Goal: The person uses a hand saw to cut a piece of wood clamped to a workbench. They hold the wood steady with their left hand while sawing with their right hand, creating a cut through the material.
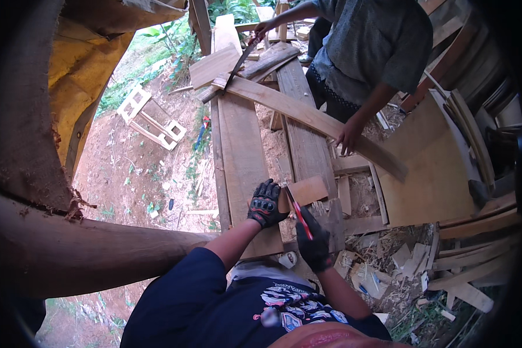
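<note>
My left hand [267, 204], in a black glove with red trim, presses down on the near left end of a short piece of board [308, 190]. Its fingers are bent at that end, partly hidden. The piece lies across a bench of long planks [243, 151]. In my right hand [313, 242], also gloved in black, is a red-handled saw [301, 219]. Its dark, narrow blade, foreshortened from here, meets the piece just right of my left hand.
Across the bench, a co-worker [371, 52] holds a handsaw [238, 66] against a long board [307, 110], the other hand on that board. Plywood [426, 168] and stacked timber stand at right. A curved log [98, 249] crosses the left. A wooden frame [151, 118] lies on the ground.
</note>
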Available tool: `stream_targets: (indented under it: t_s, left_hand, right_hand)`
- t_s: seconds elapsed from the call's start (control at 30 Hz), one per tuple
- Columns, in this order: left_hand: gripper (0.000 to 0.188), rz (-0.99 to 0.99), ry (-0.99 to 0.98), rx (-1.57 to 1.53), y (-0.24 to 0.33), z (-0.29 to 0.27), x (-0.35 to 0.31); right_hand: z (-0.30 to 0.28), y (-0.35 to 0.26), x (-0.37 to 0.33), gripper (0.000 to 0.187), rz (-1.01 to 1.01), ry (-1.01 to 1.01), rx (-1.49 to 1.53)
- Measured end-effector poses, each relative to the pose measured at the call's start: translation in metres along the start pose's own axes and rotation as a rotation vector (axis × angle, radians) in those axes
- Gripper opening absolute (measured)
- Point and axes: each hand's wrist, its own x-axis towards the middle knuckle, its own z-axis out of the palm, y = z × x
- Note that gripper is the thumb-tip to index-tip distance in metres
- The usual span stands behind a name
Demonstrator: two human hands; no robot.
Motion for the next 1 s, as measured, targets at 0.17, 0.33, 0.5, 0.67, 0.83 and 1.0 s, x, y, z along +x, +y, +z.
stream_targets:
  t_s: [0.17, 0.33, 0.5, 0.67, 0.83, 1.0]
  left_hand:
    - [0.090, -0.002, 0.001, -0.018, 0.004, 0.000, 0.002]
    - [0.093, -0.015, 0.005, -0.017, -0.001, 0.004, 0.000]
    - [0.094, -0.074, 0.020, -0.018, -0.004, 0.005, 0.011]
    - [0.095, 0.035, 0.008, 0.038, -0.012, 0.020, 0.004]
    - [0.093, 0.047, 0.011, -0.011, 0.007, 0.000, 0.010]
    - [0.091, 0.013, -0.020, -0.017, 0.006, -0.006, 0.010]
  right_hand:
    - [-0.070, -0.051, -0.072, 0.053, 0.213, -0.093, 0.034]
    - [-0.005, -0.004, 0.017, 0.048, -0.049, -0.029, 0.040]
    - [0.044, 0.020, 0.056, 0.048, -0.070, 0.042, -0.020]
    - [-0.038, -0.010, -0.039, 0.050, 0.163, -0.002, 0.056]
    - [-0.082, -0.061, -0.068, 0.057, 0.229, -0.124, 0.004]
    - [0.006, 0.021, 0.025, 0.050, -0.144, -0.089, -0.074]
